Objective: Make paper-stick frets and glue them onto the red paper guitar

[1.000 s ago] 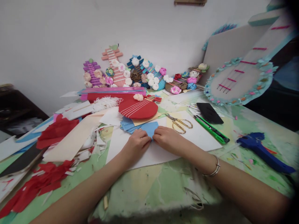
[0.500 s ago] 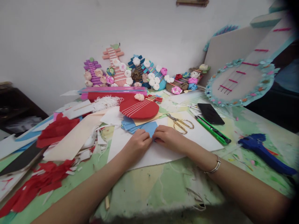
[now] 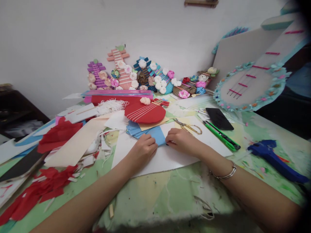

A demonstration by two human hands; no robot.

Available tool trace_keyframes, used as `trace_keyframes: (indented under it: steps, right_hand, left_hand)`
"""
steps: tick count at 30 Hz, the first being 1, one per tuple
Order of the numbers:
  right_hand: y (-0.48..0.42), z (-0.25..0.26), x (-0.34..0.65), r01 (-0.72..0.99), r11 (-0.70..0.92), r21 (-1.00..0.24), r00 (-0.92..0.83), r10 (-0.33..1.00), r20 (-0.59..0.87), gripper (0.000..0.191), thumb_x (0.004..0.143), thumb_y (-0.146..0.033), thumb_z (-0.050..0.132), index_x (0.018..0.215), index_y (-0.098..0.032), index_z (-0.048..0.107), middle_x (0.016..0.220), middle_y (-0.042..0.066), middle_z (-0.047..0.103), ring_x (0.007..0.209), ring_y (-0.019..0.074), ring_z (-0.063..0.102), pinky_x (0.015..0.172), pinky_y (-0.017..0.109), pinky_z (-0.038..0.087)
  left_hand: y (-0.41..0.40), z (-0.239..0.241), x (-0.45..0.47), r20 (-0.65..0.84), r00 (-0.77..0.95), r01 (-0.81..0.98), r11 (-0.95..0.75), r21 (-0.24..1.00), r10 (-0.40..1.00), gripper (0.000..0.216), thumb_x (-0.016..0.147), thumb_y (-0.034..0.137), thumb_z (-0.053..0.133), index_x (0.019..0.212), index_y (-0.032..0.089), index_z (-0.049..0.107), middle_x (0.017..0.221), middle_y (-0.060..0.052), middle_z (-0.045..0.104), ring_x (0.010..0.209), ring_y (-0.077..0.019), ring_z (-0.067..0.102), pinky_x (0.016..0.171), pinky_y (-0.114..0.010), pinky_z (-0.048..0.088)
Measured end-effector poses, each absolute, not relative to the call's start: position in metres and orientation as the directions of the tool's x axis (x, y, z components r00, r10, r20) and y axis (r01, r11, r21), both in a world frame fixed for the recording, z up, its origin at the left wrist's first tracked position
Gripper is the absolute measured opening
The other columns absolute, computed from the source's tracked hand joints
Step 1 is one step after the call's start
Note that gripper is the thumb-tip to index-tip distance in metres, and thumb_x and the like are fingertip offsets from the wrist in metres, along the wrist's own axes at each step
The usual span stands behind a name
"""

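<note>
A small piece of light blue paper (image 3: 158, 135) lies on a white sheet (image 3: 170, 157) in the middle of the table. My left hand (image 3: 143, 149) rests with curled fingers pressed on the paper's left edge. My right hand (image 3: 181, 139) pinches the paper's right edge, with a silver bangle (image 3: 224, 174) on that wrist. More blue paper pieces (image 3: 133, 128) are stacked just behind, under a red paper guitar (image 3: 144, 111).
Gold scissors (image 3: 188, 127), a green utility knife (image 3: 221, 135), a black phone (image 3: 218, 118) and a blue glue gun (image 3: 275, 158) lie to the right. Red paper scraps (image 3: 57, 136) and cream sheets (image 3: 75, 145) cover the left. Flowered paper instruments (image 3: 136, 76) line the wall.
My right hand has slid a little to the right and away along the blue paper's edge, so more of the paper shows between my hands. The left hand has stayed put.
</note>
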State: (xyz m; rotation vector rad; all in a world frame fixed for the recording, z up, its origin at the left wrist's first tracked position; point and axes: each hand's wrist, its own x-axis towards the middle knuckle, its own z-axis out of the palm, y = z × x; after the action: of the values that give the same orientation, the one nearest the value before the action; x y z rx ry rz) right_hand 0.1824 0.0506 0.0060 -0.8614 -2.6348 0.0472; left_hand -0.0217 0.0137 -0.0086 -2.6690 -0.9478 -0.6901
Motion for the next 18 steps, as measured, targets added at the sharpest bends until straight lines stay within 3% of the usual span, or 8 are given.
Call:
trace_keyframes:
  steps: [6, 10, 18]
  right_hand:
    - [0.046, 0.013, 0.18, 0.554, 0.831, 0.052, -0.805, 0.518, 0.289, 0.022, 0.082, -0.014, 0.05, 0.066, -0.013, 0.065, 0.067, 0.007, 0.059, 0.071, 0.0157, 0.049, 0.065, 0.026, 0.034]
    - [0.044, 0.01, 0.175, 0.547, 0.831, 0.099, -0.806, 0.492, 0.328, 0.016, 0.084, -0.018, 0.052, 0.078, -0.013, 0.065, 0.072, 0.007, 0.06, 0.077, 0.0167, 0.049, 0.07, 0.028, 0.034]
    - [0.038, 0.004, 0.168, 0.511, 0.827, 0.236, -0.855, 0.459, 0.242, 0.024, 0.088, -0.015, 0.045, 0.07, -0.013, 0.061, 0.069, 0.006, 0.057, 0.073, 0.0171, 0.047, 0.064, 0.029, 0.032]
  left_hand:
    - [0.013, -0.008, -0.021, 0.504, 0.673, 0.646, -0.762, -0.046, 0.541, 0.028, 0.087, 0.012, 0.041, 0.063, 0.015, 0.055, 0.063, -0.004, 0.051, 0.07, -0.0173, 0.043, 0.068, -0.031, 0.038]
    - [0.015, -0.01, -0.02, 0.539, 0.64, 0.651, -0.759, 0.0, 0.548, 0.029, 0.088, 0.015, 0.041, 0.064, 0.016, 0.057, 0.064, -0.004, 0.051, 0.07, -0.0169, 0.044, 0.067, -0.031, 0.039]
    - [0.017, -0.01, -0.02, 0.576, 0.584, 0.642, -0.76, 0.104, 0.572, 0.024, 0.085, 0.015, 0.047, 0.064, 0.017, 0.061, 0.064, -0.003, 0.055, 0.068, -0.0159, 0.046, 0.067, -0.03, 0.04]
